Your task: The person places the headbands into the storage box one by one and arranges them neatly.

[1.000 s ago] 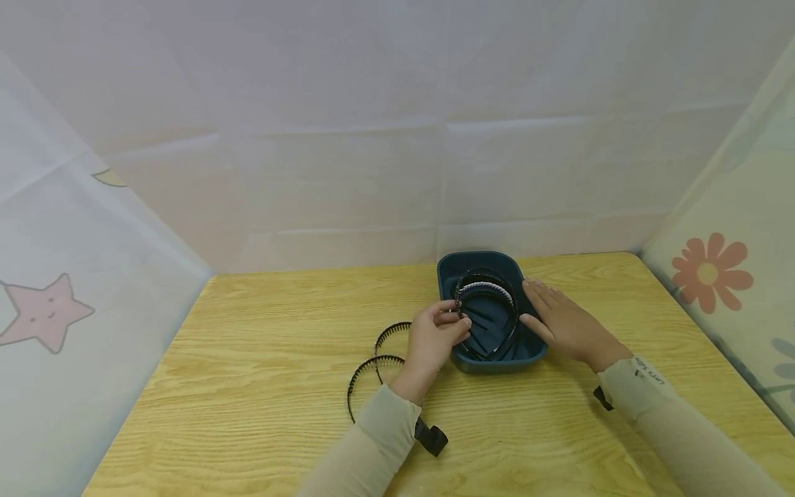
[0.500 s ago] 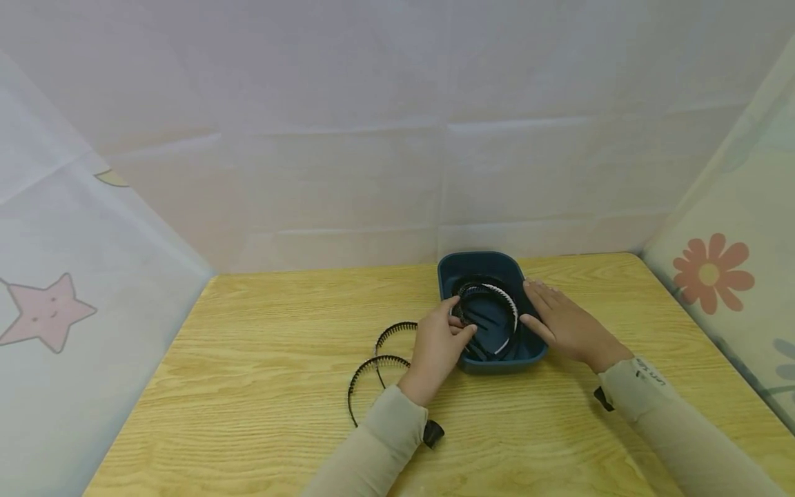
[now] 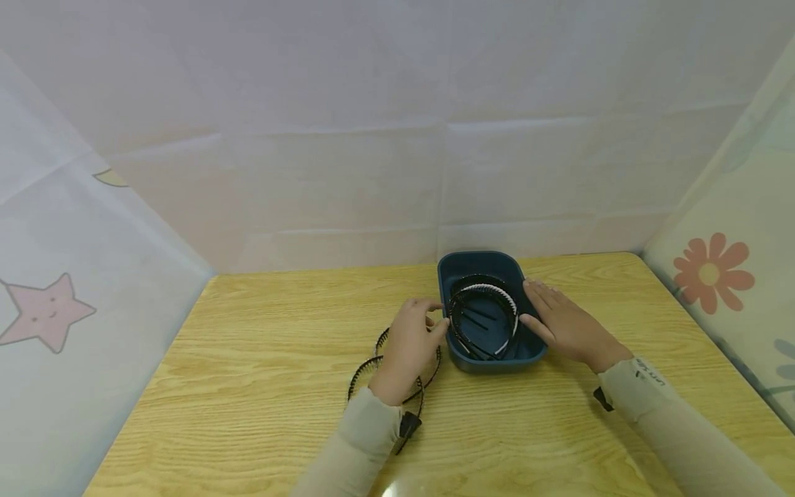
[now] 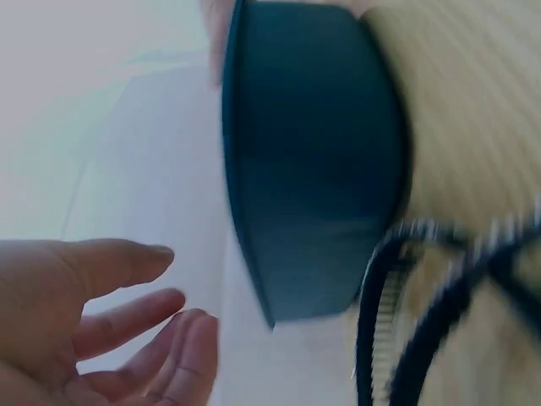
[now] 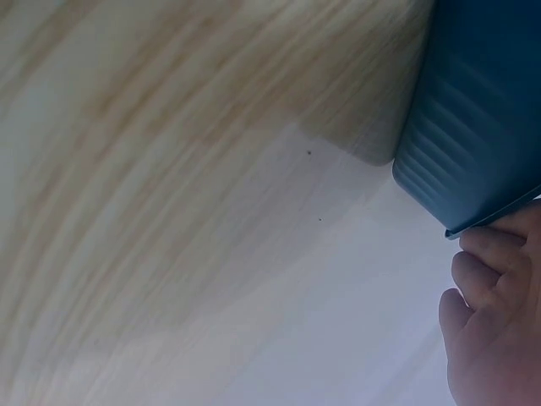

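A dark blue plastic bin (image 3: pixel 497 367) stands at the back of the table, right of centre. Several hair headbands lie inside it, among them a white toothed headband (image 3: pixel 513 304) and black ones. My left hand (image 3: pixel 406 345) is just left of the bin's left rim. In the left wrist view its fingers (image 4: pixel 127 326) are loosely bent with nothing between them, apart from the bin wall. My right hand (image 3: pixel 568 328) rests straight fingers against the bin's right rim. Beneath my left hand, two black toothed headbands (image 3: pixel 352 383) overlap on the table, partly hidden.
The wood-grain table (image 3: pixel 261 386) reaches back to a pale cloth wall (image 3: pixel 341 193). Cloth side panels, one with a pink star (image 3: pixel 50 313) and one with a red flower (image 3: pixel 713 273), stand at left and right.
My left hand has let go of a black headband, which now lies in the bin, and has moved left out over the rim. My right hand has stayed in place.
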`<state>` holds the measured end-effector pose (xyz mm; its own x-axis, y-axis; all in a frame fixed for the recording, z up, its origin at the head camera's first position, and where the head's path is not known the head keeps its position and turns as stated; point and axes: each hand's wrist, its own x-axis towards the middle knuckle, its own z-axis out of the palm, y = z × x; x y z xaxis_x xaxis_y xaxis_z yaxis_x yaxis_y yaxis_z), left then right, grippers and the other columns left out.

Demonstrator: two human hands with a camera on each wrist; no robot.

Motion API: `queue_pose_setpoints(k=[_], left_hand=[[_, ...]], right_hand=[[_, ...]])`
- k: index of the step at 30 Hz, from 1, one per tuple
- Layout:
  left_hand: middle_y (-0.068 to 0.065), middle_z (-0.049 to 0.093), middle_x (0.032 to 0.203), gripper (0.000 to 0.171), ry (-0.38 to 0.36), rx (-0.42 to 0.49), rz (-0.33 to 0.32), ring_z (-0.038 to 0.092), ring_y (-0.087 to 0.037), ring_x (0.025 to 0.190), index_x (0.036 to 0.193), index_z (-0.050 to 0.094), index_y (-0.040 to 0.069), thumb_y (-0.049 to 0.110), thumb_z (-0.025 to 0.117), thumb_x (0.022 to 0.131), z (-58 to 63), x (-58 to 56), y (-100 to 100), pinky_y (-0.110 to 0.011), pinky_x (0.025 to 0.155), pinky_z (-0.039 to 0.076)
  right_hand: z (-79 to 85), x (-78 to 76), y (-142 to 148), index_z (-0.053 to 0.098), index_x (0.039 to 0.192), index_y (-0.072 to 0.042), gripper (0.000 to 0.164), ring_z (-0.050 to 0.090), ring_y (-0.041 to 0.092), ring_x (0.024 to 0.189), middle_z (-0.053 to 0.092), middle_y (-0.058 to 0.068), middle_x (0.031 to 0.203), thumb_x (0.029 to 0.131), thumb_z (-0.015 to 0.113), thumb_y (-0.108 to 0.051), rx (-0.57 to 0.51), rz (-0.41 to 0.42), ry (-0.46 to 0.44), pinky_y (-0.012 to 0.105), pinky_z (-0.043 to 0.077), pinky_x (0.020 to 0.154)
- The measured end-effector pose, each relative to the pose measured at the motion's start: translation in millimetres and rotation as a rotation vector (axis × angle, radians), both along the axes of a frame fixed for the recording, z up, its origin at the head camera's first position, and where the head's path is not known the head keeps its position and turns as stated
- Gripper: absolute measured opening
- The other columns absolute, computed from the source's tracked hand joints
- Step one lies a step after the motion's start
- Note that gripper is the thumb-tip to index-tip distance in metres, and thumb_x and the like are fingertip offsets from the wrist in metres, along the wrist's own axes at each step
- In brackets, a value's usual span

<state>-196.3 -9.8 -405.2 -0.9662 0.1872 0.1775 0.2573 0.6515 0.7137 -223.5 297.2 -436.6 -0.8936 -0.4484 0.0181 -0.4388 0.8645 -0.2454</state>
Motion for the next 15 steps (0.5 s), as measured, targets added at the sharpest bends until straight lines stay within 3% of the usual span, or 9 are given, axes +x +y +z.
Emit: queue_pose_setpoints(k=[7, 15], left_hand=[[-0.011, 0.067, 0.120, 0.029, -0.066, -0.080, -0.030, 0.066, -0.025, 0.100, 0.124, 0.070, 0.006, 0.020, 0.069, 0.099, -0.6, -6.8, -42.4, -0.042, 0.084, 0.058], [-0.007, 0.070, 0.108, 0.031, -0.179, -0.101, -0.060, 0.067, -0.024, 0.100, 0.124, 0.069, 0.006, 0.022, 0.071, 0.098, -7.4, -10.0, -87.3, -0.044, 0.084, 0.058]], right_hand=[[-1.4, -0.7, 0.6, 0.018, 0.159, 0.005, 0.072, 0.015, 0.044, 0.152, 0.018, 0.026, 0.165, 0.110, 0.039, -0.043, 0.008, 0.006, 0.013, 0.051, 0.009, 0.126], [-1.9, -0.3, 1.2, 0.018, 0.159, 0.005, 0.073, 0.015, 0.044, 0.152, 0.017, 0.026, 0.165, 0.110, 0.039, -0.044, 0.014, 0.004, 0.017, 0.051, 0.010, 0.126]])
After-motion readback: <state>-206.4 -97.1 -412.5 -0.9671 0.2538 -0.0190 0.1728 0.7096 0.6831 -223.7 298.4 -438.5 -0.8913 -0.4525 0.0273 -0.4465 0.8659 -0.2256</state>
